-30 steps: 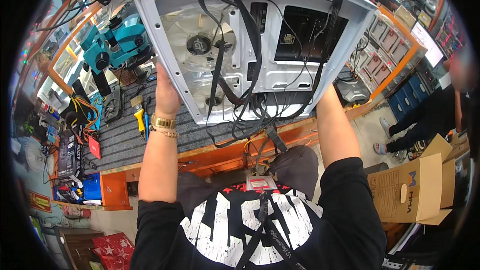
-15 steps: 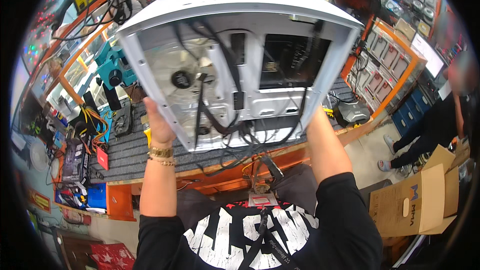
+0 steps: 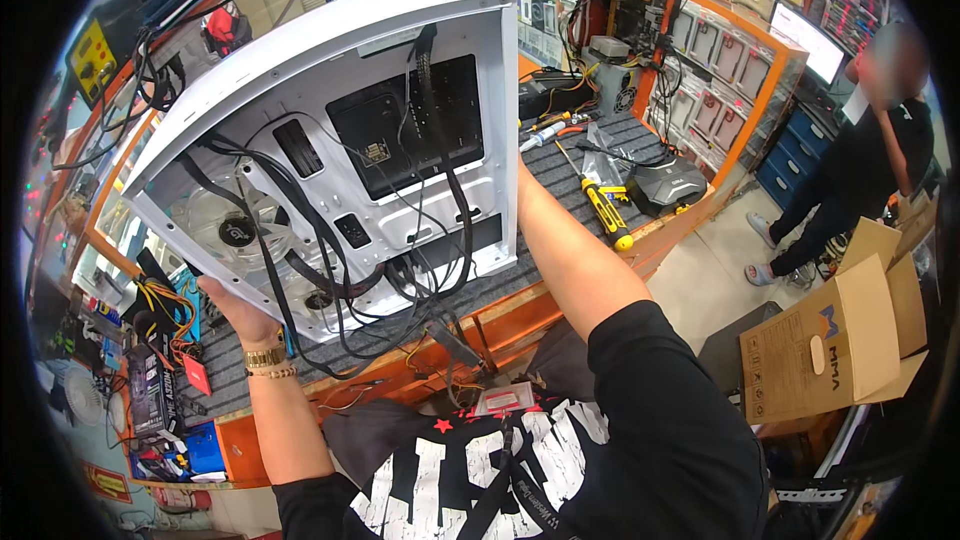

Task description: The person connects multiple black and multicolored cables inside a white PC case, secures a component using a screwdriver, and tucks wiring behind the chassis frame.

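A white computer case (image 3: 403,223) is tilted above the bench, its open side facing me. Inside are black cables (image 3: 325,230), a clear fan (image 3: 238,232) with a dark hub, and a rectangular opening showing a black board (image 3: 385,140). My left hand (image 3: 238,312) grips the case's lower left edge, thumb on the outside. Against the right side wall is my right hand (image 3: 523,185), its fingers hidden behind the case, which it appears to support. Loose cable ends (image 3: 450,340) dangle below the case past the bench's front edge.
On the grey ribbed mat (image 3: 570,165) lie a yellow-and-black screwdriver (image 3: 605,212) and a black box-shaped device (image 3: 668,186). An open cardboard box (image 3: 790,365) stands at right, near a standing person (image 3: 865,140). An orange-framed glass cabinet (image 3: 725,70) is behind; a blue bin (image 3: 205,450) sits lower left.
The case has moved left and turned, its right side now nearer the middle of the view. Both hands have gone along with it. The tools on the right of the mat have come into sight.
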Tool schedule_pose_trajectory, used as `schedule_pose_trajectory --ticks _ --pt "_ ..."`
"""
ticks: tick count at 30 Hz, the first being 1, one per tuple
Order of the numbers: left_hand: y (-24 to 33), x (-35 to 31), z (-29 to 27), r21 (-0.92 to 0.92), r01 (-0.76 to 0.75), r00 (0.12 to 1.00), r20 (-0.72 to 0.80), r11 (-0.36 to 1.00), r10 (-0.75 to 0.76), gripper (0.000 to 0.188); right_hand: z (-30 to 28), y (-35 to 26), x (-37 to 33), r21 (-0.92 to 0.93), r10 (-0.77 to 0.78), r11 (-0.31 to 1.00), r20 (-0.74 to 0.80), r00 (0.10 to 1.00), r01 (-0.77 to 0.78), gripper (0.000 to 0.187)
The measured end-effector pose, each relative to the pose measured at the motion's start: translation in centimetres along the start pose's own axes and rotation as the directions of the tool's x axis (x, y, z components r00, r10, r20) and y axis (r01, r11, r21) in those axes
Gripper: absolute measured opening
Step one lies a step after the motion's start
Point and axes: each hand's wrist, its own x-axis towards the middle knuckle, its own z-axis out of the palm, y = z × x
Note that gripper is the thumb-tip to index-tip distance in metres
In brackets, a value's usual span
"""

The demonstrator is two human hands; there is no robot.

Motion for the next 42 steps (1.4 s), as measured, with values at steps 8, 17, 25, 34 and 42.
schedule_pose_trajectory --ticks 8,17,25,34,42 --pt "2.4 -1.6 -4.8 0.068 0.075 0.986 -0.153 0.995 -0.064 0.071 -3.9 -10.6 -3.7 -0.896 -0.402 0.393 0.036 0.915 0.207 0.044" --pt "6.2 -5.2 -3.5 0.541 -0.018 0.990 -0.110 0.841 0.092 0.058 -17.7 -15.6 -6.8 -0.822 0.099 -0.548 -0.251 0.963 -0.158 0.026" --pt "5.4 -7.7 -2.1 0.542 0.002 0.983 -0.154 0.840 0.097 0.042 -15.0 -14.1 -4.7 -0.782 0.073 -0.503 -0.462 0.884 -0.368 0.042" --pt "6.5 -9.5 -2.8 0.546 0.031 0.983 -0.170 0.837 0.075 0.040 -20.2 -15.9 -1.2 -0.831 0.106 -0.510 -0.319 0.942 -0.224 0.026" --pt "5.9 -9.8 -2.8 0.535 0.049 0.982 -0.182 0.843 0.058 0.038 -18.2 -18.5 -2.2 -0.984 -0.254 -0.078 -0.136 0.958 -0.161 0.024"
